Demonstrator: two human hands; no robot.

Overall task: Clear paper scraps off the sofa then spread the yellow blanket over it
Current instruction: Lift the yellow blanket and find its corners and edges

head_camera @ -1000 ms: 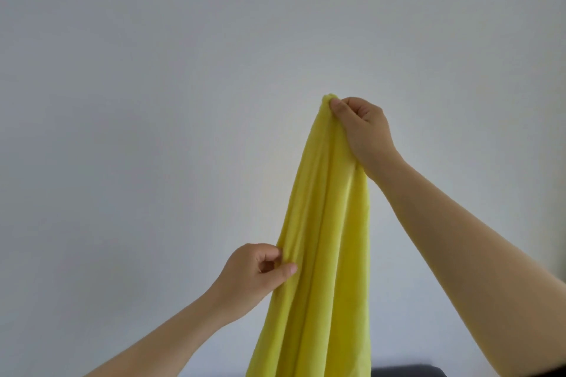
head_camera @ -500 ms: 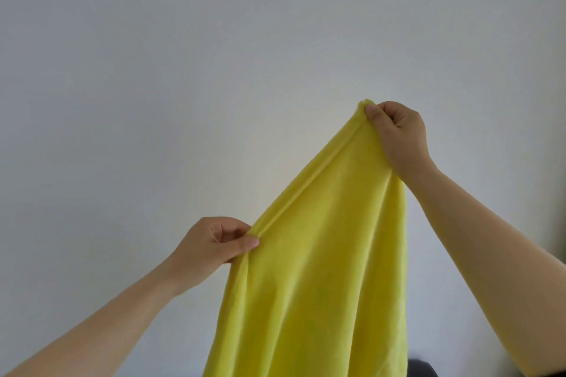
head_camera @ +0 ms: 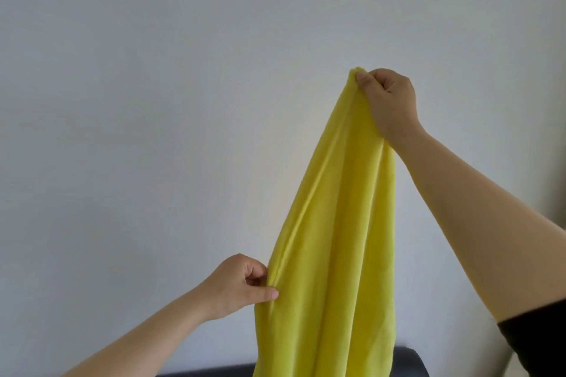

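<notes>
Right hand [head_camera: 389, 102] pinches soft yellow fleece blanket [head_camera: 330, 242] corner at 1 o'clock, left hand [head_camera: 242, 285] pinches its edge at 7 — blanket hangs bunched above dark sofa [head_camera: 407, 366]; spreading not yet done.

You are in what looks like a home, a living room by the signs. A plain pale grey-white painted wall [head_camera: 153, 101] fills almost your whole view. Low at the bottom edge you can see the rounded top of a dark grey upholstered sofa [head_camera: 410, 367] in front of that wall. The soft yellow fleece blanket [head_camera: 337, 254] hanging before you is a household throw, which suits a domestic room
</notes>
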